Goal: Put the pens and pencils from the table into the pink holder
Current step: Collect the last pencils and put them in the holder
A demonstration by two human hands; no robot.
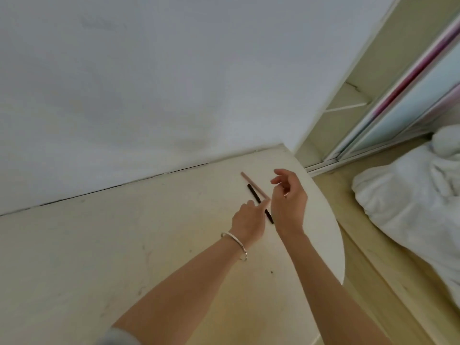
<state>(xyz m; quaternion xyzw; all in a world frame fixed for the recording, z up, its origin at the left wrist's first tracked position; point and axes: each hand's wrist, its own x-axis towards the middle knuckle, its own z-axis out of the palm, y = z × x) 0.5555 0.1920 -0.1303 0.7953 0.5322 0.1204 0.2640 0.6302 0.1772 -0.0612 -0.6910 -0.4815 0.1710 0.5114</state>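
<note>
Here, left to right: table (pixel 99 245) meeting the white wall. Left hand (pixel 249 220), bangle (pixel 236 245) on the wrist, is pinching the pink pencil (pixel 251 184) near its lower end. Black pen (pixel 254 192) is lying flat just beside it, partly hidden. Right hand (pixel 288 202) is hovering alongside, fingers loosely curled, holding nothing. Holder out of view. White bedding (pixel 410 190) lying far right.

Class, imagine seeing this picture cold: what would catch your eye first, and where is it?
Two bare hands meet over the far right of the cream table: the left hand, a silver bangle on its wrist, pinches a pink pencil. A black pen lies beside it, and the right hand hovers open above.
</note>
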